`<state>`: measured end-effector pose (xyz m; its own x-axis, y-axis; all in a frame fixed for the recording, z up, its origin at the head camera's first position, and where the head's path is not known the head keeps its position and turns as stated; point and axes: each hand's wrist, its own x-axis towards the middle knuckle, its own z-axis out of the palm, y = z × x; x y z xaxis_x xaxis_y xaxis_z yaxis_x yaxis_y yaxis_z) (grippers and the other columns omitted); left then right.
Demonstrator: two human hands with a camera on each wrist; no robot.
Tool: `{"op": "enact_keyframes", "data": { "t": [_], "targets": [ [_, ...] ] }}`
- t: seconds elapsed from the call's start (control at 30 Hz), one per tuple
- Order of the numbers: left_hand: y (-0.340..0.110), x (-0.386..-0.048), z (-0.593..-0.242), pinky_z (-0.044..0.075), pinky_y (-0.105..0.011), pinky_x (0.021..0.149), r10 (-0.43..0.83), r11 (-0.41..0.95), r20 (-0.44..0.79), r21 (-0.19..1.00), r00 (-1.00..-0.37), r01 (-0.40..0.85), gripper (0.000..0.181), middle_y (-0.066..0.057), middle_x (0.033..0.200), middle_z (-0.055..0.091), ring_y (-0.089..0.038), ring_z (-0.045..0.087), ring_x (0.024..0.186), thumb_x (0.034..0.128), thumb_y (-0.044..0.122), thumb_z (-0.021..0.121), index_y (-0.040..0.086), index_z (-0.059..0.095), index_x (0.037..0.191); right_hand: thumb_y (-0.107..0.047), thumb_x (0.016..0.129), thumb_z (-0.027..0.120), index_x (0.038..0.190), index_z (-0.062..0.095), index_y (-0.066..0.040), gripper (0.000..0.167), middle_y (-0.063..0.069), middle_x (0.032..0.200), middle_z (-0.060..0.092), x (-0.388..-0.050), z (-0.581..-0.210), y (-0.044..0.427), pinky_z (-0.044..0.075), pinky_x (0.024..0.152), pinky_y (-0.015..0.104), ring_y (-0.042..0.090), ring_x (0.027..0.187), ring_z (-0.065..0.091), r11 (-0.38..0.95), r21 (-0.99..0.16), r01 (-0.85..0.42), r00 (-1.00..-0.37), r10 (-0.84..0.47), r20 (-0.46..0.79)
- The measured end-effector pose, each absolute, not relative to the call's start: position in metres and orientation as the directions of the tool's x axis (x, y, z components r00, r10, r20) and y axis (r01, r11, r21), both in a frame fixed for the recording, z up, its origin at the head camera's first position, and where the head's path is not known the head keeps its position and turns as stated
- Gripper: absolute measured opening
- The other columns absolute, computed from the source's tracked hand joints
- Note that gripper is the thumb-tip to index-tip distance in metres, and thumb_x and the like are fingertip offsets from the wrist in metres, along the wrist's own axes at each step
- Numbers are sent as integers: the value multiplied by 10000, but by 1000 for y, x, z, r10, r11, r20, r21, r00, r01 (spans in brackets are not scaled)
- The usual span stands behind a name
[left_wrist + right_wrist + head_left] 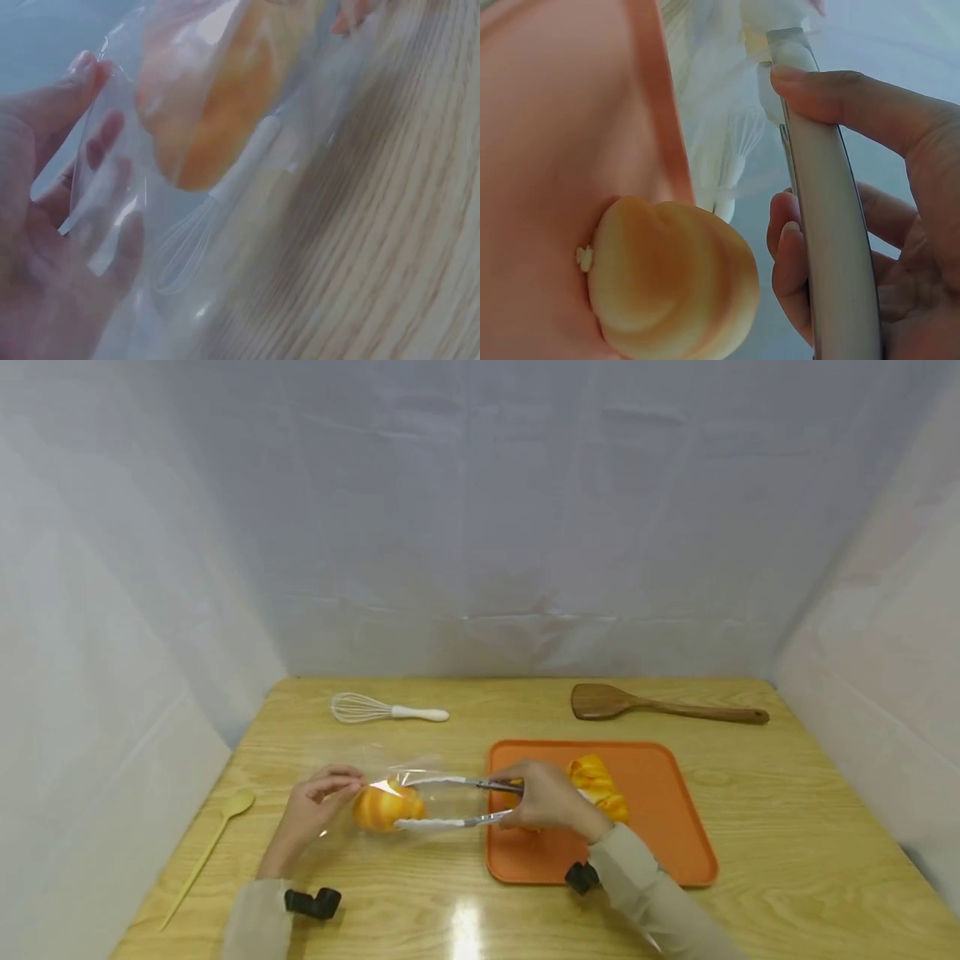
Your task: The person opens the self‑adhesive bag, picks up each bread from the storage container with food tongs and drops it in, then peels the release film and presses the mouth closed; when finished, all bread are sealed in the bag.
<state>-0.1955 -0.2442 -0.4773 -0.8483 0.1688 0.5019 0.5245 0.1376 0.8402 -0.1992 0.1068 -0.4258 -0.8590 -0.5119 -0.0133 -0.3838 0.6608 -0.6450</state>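
My right hand [547, 797] grips metal tongs [829, 210] with white tips, which reach left into a clear plastic bag [112, 187]. A golden bread roll [386, 805] lies inside the bag, between the tong tips. My left hand [311, 806] pinches the bag's edge by thumb and fingers at the roll's left side; in the left wrist view the roll [217, 90] shows through the film beside that hand [67, 195]. Below my right hand is an orange tray [660, 827] bearing a twisted loaf [600, 785] and another roll [675, 277].
A white whisk [420, 713] lies behind the bag, and a wooden spatula [697, 708] lies behind the tray. At the left table edge rests a yellow spoon [202, 856]. Pale sheets [480, 527] hang behind and beside the wooden table [390, 910].
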Motion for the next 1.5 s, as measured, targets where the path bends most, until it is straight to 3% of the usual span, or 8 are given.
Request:
{"op": "enact_keyframes", "data": {
  "t": [0.2, 0.4, 0.7, 0.97, 1.23, 1.4, 1.5],
  "targets": [
    [-247, -196, -476, 464, -80, 901, 174, 124, 500, 843, -848, 523, 175, 167, 1052, 655, 47, 582, 1027, 878, -157, 580, -65, 717, 932, -247, 732, 867, 1191, 698, -119, 506, 49, 1045, 705, -200, -429, 108, 434, 558, 251, 96, 618, 488, 665, -630, -402, -851, -525, -11],
    [-249, -195, -475, 470, -79, 888, 156, 129, 487, 853, -859, 507, 132, 162, 1038, 659, 44, 585, 1010, 879, -143, 591, -96, 706, 922, -261, 730, 869, 1159, 711, -107, 483, 49, 1060, 705, -201, -429, 111, 465, 619, 278, 117, 731, 543, 663, -618, -422, -841, -540, -5],
    [-247, -195, -475, 521, -98, 817, 194, 97, 462, 869, -865, 485, 123, 146, 1038, 654, 38, 596, 997, 885, -139, 593, -120, 703, 937, -203, 724, 860, 1203, 688, -123, 514, 42, 1104, 711, -199, -425, 106, 448, 554, 244, 84, 551, 468, 647, -635, -423, -849, -528, 27],
    [-242, -196, -472, 475, -75, 889, 215, 122, 491, 844, -844, 522, 95, 133, 1031, 658, 36, 593, 1007, 871, -146, 604, -161, 682, 924, -256, 730, 865, 1236, 681, -149, 548, 16, 1106, 699, -204, -425, 94, 401, 589, 256, 130, 682, 468, 678, -579, -453, -836, -548, 12],
    [-252, -195, -471, 467, -60, 877, 212, 208, 459, 841, -863, 499, 106, 191, 1040, 635, 77, 570, 1012, 896, -118, 593, -200, 653, 927, -269, 745, 857, 1228, 684, -129, 532, 76, 1229, 649, -211, -427, 105, 502, 738, 360, 225, 939, 601, 672, -621, -403, -847, -531, -26],
    [-254, -194, -473, 463, -60, 876, 212, 190, 452, 851, -867, 490, 111, 185, 1040, 637, 69, 571, 1008, 904, -106, 592, -182, 668, 932, -197, 749, 852, 1186, 700, -80, 476, 88, 1194, 667, -213, -426, 112, 505, 713, 357, 251, 898, 619, 644, -636, -425, -839, -544, 10],
    [-251, -195, -476, 487, -80, 865, 193, 136, 477, 852, -857, 505, 122, 147, 1030, 654, 43, 589, 1002, 885, -138, 594, -124, 705, 932, -223, 747, 854, 1190, 704, -101, 484, 67, 1160, 678, -214, -427, 108, 481, 690, 313, 219, 873, 609, 650, -597, -469, -830, -556, 47]
  ]
}}
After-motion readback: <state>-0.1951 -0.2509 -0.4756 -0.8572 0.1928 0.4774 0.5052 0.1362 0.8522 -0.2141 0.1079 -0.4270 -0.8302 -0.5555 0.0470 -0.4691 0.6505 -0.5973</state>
